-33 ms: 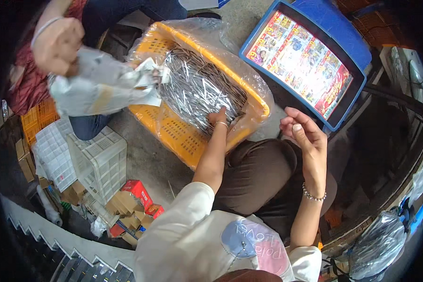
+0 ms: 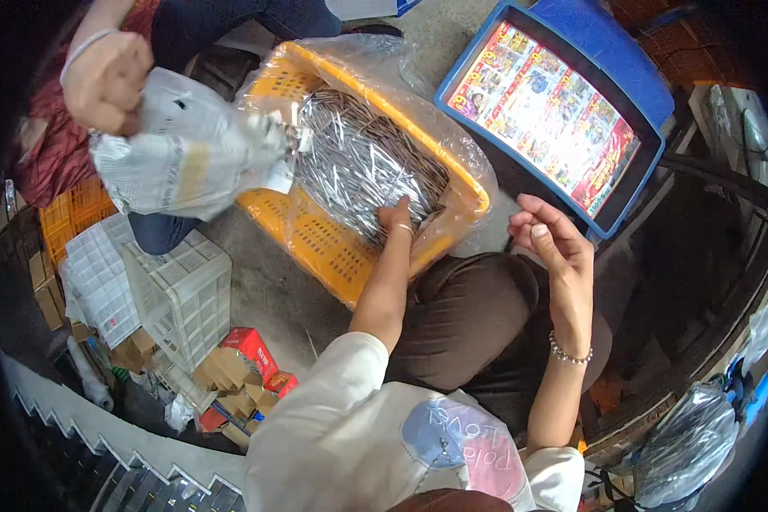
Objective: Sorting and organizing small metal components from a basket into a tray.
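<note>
Left hand is placed among brown rods, opening and grip indeterminable; right hand, half-open, empty, is raised rightward of it.

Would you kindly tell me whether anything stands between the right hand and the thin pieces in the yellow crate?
Yes: the right end of the crate, draped with clear liner, lies between the right hand and the thin pieces in this view; relative height is unclear.

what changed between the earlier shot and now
The pale plastic bag in the co-worker's hand has shifted and spread wider, its lower edge slightly further down the picture. Nothing was visibly grabbed or released. The left hand stays in the yellow basket, the right hand raised.
</note>
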Tool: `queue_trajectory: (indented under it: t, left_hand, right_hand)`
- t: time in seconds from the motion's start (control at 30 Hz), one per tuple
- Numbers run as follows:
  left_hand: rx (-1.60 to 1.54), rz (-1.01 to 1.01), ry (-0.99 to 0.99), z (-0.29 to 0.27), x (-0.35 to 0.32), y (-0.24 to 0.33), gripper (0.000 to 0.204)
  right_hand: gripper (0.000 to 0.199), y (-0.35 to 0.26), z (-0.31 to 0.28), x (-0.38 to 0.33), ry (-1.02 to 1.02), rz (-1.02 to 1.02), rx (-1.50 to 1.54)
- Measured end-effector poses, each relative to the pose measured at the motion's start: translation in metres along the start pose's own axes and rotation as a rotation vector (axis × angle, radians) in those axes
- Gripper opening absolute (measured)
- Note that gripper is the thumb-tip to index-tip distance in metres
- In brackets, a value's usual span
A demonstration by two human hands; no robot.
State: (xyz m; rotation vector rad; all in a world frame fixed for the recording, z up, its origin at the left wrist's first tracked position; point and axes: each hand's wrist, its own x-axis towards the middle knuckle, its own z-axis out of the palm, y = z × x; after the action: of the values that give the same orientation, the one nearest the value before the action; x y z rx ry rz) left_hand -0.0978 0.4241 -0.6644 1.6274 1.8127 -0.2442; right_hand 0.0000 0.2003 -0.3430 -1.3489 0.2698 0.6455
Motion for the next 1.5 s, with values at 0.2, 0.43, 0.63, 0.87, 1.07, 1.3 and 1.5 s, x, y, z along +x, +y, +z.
queue_trajectory:
  t: [0.2, 0.43, 0.63, 0.87, 1.07, 1.3, 1.5]
  left_hand:
    - [-0.418, -0.014, -0.172, -0.015, 0.031, -0.038, 0.064]
    - [-0.754, 0.049, -0.557, -0.063, 0.062, -0.044, 0.037]
    - [-0.746, 0.163, -0.832, -0.132, 0.006, 0.008, 0.012]
    - [-0.717, 0.221, -0.950, -0.115, -0.026, -0.043, 0.016]
    - [-0.501, 0.142, -0.832, -0.134, -0.048, -0.046, 0.011]
    - [-0.798, 0.237, -0.549, -0.122, -0.035, -0.051, 0.083]
    - [-0.750, 0.337, -0.420, -0.158, -0.067, -0.036, 0.086]
  right_hand:
    - [0.029, 0.000, 0.000, 0.000, -0.009, -0.034, -0.025]
    - [0.028, 0.006, 0.002, -0.003, -0.005, -0.039, -0.022]
    - [0.027, 0.020, -0.007, -0.009, 0.049, -0.032, -0.022]
    - [0.029, 0.034, -0.023, -0.007, 0.019, -0.054, -0.045]
    - [0.032, 0.036, -0.004, -0.006, -0.064, -0.068, -0.044]
    - [0.040, 0.072, -0.038, 0.021, -0.207, 0.025, -0.091]
    - [0.043, 0.056, -0.031, 0.021, -0.138, 0.014, -0.260]
